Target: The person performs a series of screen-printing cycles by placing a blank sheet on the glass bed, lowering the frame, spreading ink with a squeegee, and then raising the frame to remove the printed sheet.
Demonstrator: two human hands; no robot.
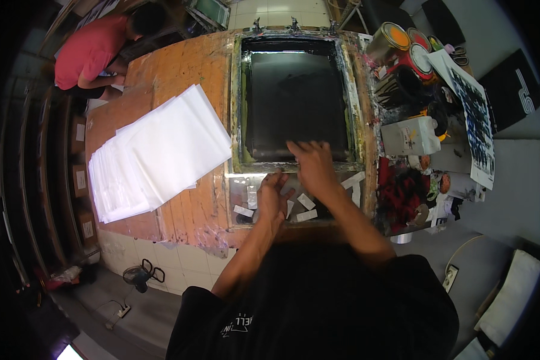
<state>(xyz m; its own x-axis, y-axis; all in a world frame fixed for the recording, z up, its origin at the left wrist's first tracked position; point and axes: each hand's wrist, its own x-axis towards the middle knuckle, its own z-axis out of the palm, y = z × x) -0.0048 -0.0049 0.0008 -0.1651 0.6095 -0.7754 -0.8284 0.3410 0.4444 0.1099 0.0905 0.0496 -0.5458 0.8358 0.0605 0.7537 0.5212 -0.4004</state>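
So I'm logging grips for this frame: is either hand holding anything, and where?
The right hand rests on the screen frame at its near edge. The left hand is open, nothing in its grip.

Bench surroundings, off to the sides

Fanned stack of white sheets [159, 153] on the left of the orange bench [180, 66]; paint cans [402, 45], white jug [411, 137], ink-smeared paper [471, 120] crowd the right. Person in a red shirt [90, 51] bent over far left corner. Small fan [139, 276] on the floor.
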